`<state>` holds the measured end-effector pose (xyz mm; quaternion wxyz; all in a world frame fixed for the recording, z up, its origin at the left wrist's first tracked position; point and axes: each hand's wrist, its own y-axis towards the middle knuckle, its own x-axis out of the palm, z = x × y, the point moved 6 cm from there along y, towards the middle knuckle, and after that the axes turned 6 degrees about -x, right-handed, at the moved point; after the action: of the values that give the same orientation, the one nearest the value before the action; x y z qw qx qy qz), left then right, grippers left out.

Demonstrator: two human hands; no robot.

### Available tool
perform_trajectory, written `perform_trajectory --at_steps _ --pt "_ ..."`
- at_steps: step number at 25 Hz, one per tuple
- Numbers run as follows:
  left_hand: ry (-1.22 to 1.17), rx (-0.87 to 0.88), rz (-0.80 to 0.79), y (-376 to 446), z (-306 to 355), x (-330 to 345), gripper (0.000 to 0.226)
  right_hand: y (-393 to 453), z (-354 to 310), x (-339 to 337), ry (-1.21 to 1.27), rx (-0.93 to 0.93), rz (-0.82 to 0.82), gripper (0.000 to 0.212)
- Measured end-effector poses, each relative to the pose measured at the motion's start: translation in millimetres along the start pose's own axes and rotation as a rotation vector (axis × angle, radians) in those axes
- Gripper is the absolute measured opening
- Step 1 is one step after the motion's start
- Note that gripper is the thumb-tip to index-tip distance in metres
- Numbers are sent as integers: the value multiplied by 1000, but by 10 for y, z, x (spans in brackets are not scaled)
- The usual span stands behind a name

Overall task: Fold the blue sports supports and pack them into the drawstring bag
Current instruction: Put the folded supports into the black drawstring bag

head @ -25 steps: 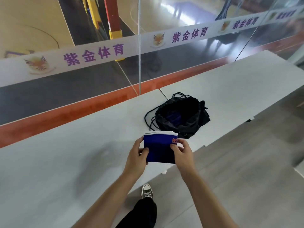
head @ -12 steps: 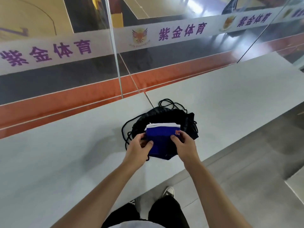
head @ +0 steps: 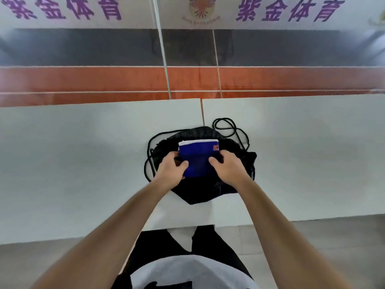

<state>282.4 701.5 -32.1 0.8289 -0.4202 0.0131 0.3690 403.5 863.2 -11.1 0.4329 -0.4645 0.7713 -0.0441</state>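
Observation:
A folded blue sports support (head: 198,157) with a white top edge and a small red logo is held flat over the mouth of the black drawstring bag (head: 200,190). My left hand (head: 171,170) grips its left side and my right hand (head: 228,166) grips its right side. The bag lies on the white bench (head: 83,163), its black cords (head: 226,126) looping out behind it and to its left. The lower edge of the support sits against the dark bag opening; the inside of the bag is hidden.
The bench is made of two white slabs with a seam (head: 202,113) just behind the bag. Beyond it stands a glass barrier with a white banner (head: 270,11) and an orange floor strip (head: 104,80). Grey floor (head: 312,247) lies at the front.
My view has swung straight over the bag. Both hands have carried the folded support from in front of the bag down onto its opening.

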Motion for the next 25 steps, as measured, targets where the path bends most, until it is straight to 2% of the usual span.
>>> perform_trajectory --at_steps 2,5,8,12,15,17,19,22,24,25 --pt "76 21 2 37 6 106 36 108 73 -88 -40 -43 22 29" --pt "246 38 -33 89 -48 193 34 241 221 2 -8 39 -138 41" --pt "416 42 -63 68 -16 263 29 337 317 69 -31 73 -204 46" --pt "666 32 -51 70 24 339 40 432 379 -16 -279 62 -239 42" --pt "804 56 -34 19 -30 419 49 418 420 -215 -548 44 -100 26" --pt "884 93 -33 19 -72 501 50 348 458 -300 -601 18 4 19" --pt "947 108 -32 48 -104 571 51 276 508 -306 -585 -12 49 21" --pt "1017 82 6 31 -118 618 51 174 575 -277 -434 -43 48 35" --pt "1025 124 148 -39 -14 631 45 98 549 -367 -357 -133 189 32" --pt "1005 212 245 -92 85 658 43 65 566 -438 -334 -161 287 26"
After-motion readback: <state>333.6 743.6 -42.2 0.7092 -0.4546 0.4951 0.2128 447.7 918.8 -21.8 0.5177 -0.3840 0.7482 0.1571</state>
